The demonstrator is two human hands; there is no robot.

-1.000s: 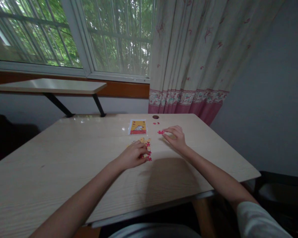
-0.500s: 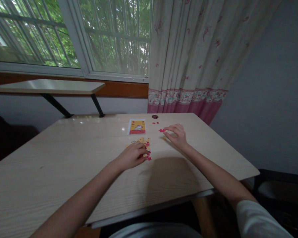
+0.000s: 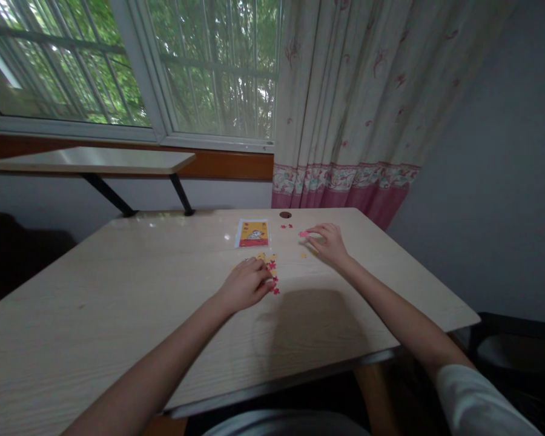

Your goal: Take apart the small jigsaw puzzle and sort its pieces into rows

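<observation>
My left hand [image 3: 246, 284] rests curled, palm down, on a cluster of red and yellow puzzle pieces [image 3: 269, 270] on the light wooden table [image 3: 118, 290]. My right hand [image 3: 327, 243] reaches farther out, its fingertips pinching a red puzzle piece [image 3: 304, 234] just above the tabletop. Two small red pieces [image 3: 286, 226] lie beyond it, and a tiny yellow piece [image 3: 303, 255] lies beside the right hand. A yellow and red picture card [image 3: 252, 233] lies flat behind the cluster.
A round cable hole [image 3: 285, 214] sits at the table's far edge. A wall shelf on black brackets [image 3: 95, 160] hangs under the window. A floral curtain [image 3: 345, 103] hangs at the back right. A dark chair [image 3: 518, 345] stands right of the table.
My right hand has moved a little farther away and to the right with the red piece pinched in it, uncovering a small yellow piece. My left hand stays on the cluster.
</observation>
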